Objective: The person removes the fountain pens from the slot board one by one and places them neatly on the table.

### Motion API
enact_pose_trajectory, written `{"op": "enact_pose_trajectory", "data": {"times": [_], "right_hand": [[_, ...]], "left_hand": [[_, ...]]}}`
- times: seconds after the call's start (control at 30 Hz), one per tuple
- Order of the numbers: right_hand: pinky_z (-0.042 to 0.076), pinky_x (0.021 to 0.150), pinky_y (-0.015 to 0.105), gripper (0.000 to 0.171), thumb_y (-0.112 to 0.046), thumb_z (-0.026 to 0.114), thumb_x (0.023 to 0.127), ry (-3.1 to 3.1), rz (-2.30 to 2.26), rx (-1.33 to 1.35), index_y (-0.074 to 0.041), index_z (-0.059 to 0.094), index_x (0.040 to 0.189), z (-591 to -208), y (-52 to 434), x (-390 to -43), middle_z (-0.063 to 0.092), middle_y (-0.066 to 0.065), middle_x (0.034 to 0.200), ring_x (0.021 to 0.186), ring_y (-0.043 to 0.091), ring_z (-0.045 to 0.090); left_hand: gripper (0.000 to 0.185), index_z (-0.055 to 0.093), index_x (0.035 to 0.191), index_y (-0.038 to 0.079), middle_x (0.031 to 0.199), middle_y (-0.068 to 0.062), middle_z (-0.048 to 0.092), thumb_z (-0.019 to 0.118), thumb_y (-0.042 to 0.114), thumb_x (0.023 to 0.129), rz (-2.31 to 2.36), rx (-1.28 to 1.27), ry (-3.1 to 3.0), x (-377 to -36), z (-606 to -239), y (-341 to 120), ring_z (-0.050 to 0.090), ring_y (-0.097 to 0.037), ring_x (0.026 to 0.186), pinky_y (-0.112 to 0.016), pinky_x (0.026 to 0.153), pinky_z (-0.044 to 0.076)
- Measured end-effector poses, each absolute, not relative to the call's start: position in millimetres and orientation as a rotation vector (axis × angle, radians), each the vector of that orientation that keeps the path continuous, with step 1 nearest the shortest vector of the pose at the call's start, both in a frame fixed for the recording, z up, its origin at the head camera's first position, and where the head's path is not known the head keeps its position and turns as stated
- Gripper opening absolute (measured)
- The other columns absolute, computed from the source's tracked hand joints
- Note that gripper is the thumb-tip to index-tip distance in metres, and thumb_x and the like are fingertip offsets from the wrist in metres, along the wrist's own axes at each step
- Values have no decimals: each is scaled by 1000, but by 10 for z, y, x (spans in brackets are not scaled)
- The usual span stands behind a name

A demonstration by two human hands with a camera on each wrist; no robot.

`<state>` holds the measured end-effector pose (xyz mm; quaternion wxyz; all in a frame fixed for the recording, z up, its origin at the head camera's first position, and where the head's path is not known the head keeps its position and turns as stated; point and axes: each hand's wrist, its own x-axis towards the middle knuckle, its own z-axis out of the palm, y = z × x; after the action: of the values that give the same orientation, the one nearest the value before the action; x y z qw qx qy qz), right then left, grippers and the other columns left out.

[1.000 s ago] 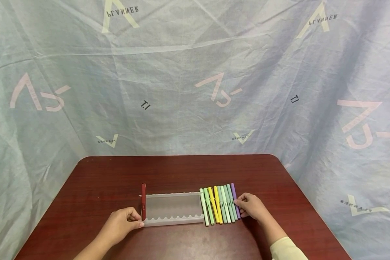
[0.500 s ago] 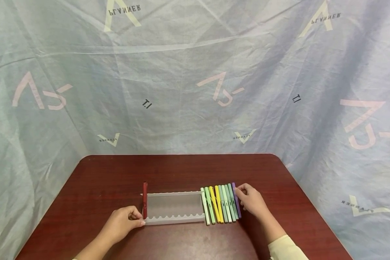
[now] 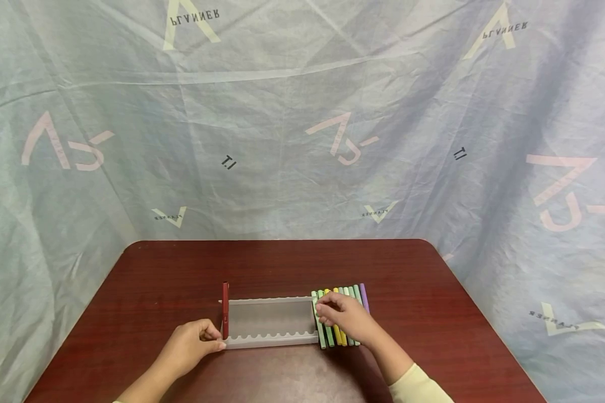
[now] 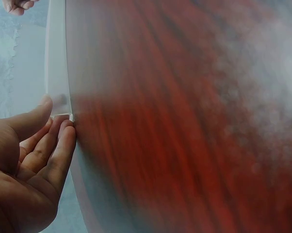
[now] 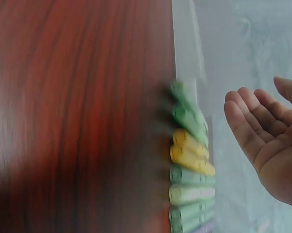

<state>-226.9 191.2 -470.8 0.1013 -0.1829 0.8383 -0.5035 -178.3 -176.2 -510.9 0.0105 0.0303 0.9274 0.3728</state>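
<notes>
A clear plastic pen tray (image 3: 272, 340) with scalloped edges lies on the table. My left hand (image 3: 194, 347) pinches its near left corner, thumb on the front wall (image 4: 57, 58) and fingers at the end. One red pen (image 3: 225, 310) sits across the tray's left end. To the right, several pens lie side by side: light green pens (image 5: 192, 194), yellow pens (image 5: 189, 153) and a purple pen (image 3: 364, 296) at the far right. Over this row hovers my right hand (image 3: 350, 319), fingertips by the leftmost light green pen (image 3: 321, 336). Its fingers (image 5: 255, 119) are loosely bent around nothing.
The dark red wooden table (image 3: 272, 263) has rounded far corners. A pale printed cloth (image 3: 282, 140) hangs behind it and along both sides.
My right hand has moved left from the purple pen, across the row to its left end. The purple pen stays in the row. My left hand keeps its grip on the tray's corner.
</notes>
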Motion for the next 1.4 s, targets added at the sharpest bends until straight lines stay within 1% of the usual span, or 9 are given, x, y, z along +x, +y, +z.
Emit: {"op": "enact_pose_trajectory", "data": {"times": [0.13,0.2,0.37,0.5,0.77,0.87,1.1,1.2,1.4], "right_hand": [[55,80,50,27,-19,58,100,2437,-1476,-586,4,63,114,-4621,1650,-2164,70,23,99,89,36,68],[56,79,45,30,-24,59,99,2442,-1460,-608,1,65,115,-4645,1530,-2153,71,17,100,91,33,69],[51,74,24,33,-39,63,95,2554,-1342,-678,-11,70,112,-4808,1179,-2198,71,-5,98,85,7,65],[49,72,22,32,-41,65,93,2617,-1263,-704,-15,72,110,-4862,845,-2197,70,-11,93,78,-1,60],[48,70,22,34,-43,69,90,2674,-1257,-649,-16,72,110,-4873,475,-2210,71,-11,91,78,-3,59],[48,67,22,35,-42,70,89,2661,-1285,-625,-14,72,110,-4901,364,-2220,71,-11,88,74,-3,59],[45,61,20,34,-46,71,87,2756,-1227,-581,-17,73,103,-4948,115,-2226,65,-15,75,66,-3,54],[44,58,20,33,-46,72,86,2780,-1212,-568,-18,74,102,-4949,42,-2225,65,-15,73,64,-2,52],[43,60,20,24,-43,73,85,2831,-1157,-535,-22,75,96,-4952,-43,-2239,67,-14,79,69,0,52]], "left_hand": [[20,64,76,24,73,15,65,83,29,76,1164,93,2892,-1777,-5089,-1764,56,-3,68,-23,63,44],[20,64,76,24,73,15,65,83,29,76,1164,94,2891,-1778,-5086,-1766,56,-2,68,-23,63,44],[19,64,77,24,74,16,65,83,30,76,1169,105,2885,-1779,-5105,-1773,56,-2,68,-23,63,44],[19,65,77,24,74,16,65,83,30,76,1174,103,2877,-1782,-5114,-1771,57,-3,69,-23,63,45],[19,65,78,23,77,15,67,82,32,77,1187,106,2852,-1778,-5094,-1791,60,-5,74,-24,65,46],[19,65,79,23,78,14,67,82,32,77,1190,108,2837,-1775,-5093,-1802,60,-5,74,-24,65,47],[19,65,81,22,78,13,67,80,32,79,1197,132,2814,-1785,-5101,-1809,60,-6,73,-24,63,47],[18,65,80,22,78,14,67,80,31,79,1192,141,2818,-1791,-5098,-1805,60,-6,74,-23,63,46],[16,65,82,22,80,13,68,80,29,80,1220,154,2798,-1790,-5086,-1801,61,-7,76,-24,63,47]]}}
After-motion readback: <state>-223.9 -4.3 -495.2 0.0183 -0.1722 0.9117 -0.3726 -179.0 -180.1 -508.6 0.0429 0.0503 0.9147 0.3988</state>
